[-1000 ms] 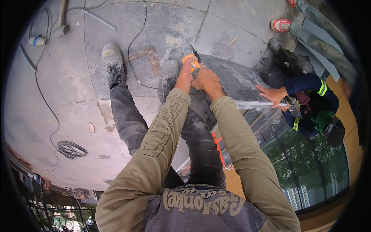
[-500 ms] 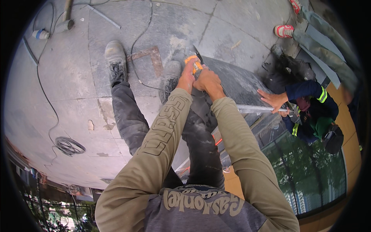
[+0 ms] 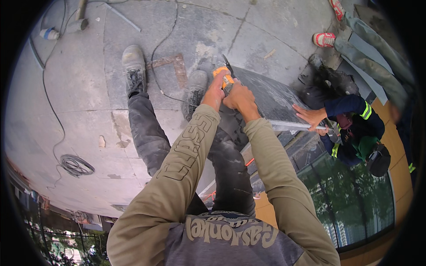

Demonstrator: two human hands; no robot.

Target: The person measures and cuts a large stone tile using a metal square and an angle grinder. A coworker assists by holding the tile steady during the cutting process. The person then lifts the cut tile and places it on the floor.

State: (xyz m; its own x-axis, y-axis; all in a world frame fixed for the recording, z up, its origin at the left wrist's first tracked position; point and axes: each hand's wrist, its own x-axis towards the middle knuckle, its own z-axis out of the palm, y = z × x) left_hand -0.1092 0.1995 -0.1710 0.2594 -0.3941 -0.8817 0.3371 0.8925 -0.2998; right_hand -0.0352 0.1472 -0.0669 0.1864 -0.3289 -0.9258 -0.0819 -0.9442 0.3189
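An orange angle grinder (image 3: 222, 72) is held in both my hands, its dark disc (image 3: 228, 64) at the far left corner of a dark stone slab (image 3: 275, 91). My left hand (image 3: 214, 94) is wrapped round the grinder's near left side. Close beside it, my right hand (image 3: 241, 97) is closed round the dark rear body. Whether the disc touches the slab I cannot tell. A co-worker's hand (image 3: 309, 114) lies flat on the slab's right end, and their other hand (image 3: 322, 130) is at its pale near edge.
A power cord (image 3: 153, 66) runs over the paving near my shoes. A mallet (image 3: 78, 25), a metal strip (image 3: 123, 17) and a coiled cable (image 3: 76, 165) lie to the left. The co-worker crouches at right, near another person's red shoe (image 3: 324, 40) and a glass pane (image 3: 355, 195).
The grinder has tilted slightly, and its disc shows more plainly. The dust haze around it has thinned. The co-worker's hand stays on the slab.
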